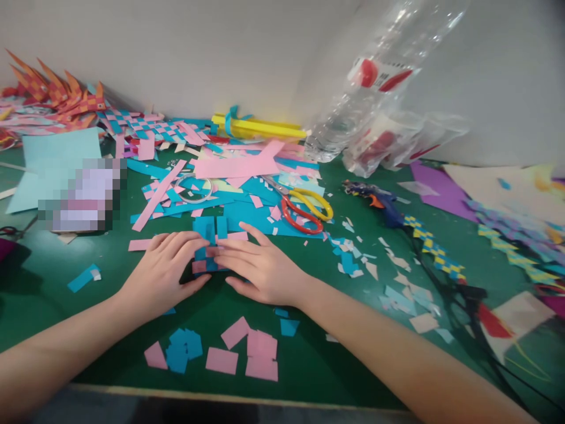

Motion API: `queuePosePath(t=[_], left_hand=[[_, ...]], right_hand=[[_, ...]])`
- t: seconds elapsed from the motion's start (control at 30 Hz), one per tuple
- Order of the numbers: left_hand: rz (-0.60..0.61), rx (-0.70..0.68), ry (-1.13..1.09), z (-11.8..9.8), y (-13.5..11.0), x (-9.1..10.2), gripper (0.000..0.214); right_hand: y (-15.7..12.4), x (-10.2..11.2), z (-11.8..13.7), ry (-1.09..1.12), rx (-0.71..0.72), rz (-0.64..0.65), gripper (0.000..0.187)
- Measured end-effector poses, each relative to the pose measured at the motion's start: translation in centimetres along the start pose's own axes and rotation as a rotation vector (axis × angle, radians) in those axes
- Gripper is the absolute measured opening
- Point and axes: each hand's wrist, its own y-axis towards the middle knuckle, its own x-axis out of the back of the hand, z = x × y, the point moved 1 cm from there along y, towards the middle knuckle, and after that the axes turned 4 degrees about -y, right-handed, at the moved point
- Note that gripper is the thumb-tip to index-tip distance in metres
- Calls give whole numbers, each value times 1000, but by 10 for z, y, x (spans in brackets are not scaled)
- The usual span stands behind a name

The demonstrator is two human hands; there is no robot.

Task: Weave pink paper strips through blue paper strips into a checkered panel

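Between my hands lies a small woven piece of blue and pink paper strips (203,228), flat on the green table. My left hand (163,268) grips its left edge, fingertips over the paper and thumb at the near side. From the right, my right hand (265,271) holds the weave with its middle fingers laid across it. Its index finger is raised toward the far side, and its thumb rests low by the near edge. The fingers hide part of the weave. A pink strip end (139,245) sticks out to the left.
Scissors with red and yellow handles (304,212) lie beyond my right hand, near a tape roll (194,188). A glue gun (379,206) trails a black cable at right. A plastic bottle (379,70) leans behind. Blurred phone (86,197) at left; pink scraps (260,353) in front.
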Motion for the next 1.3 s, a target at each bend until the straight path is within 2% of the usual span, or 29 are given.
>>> queuePosePath(t=[0.43, 0.6, 0.73, 0.83, 0.97, 1.3], left_hand=[[-3, 2, -6, 0, 0, 0, 31], [-102, 0, -19, -3, 2, 5, 20], [-134, 3, -12, -3, 2, 7, 16], [-109, 7, -7, -2, 0, 6, 22], [-84, 3, -16, 0, -2, 5, 30], [-85, 5, -14, -1, -3, 3, 28]], right_hand=[[0, 0, 0, -28, -47, -50, 27], [1, 0, 0, -35, -72, -89, 26], [0, 1, -1, -48, -179, -149, 26], [-1, 0, -3, -33, -243, -127, 35], [-2, -4, -4, -15, -237, -58, 48], [-2, -7, -5, 26, -270, -24, 48]])
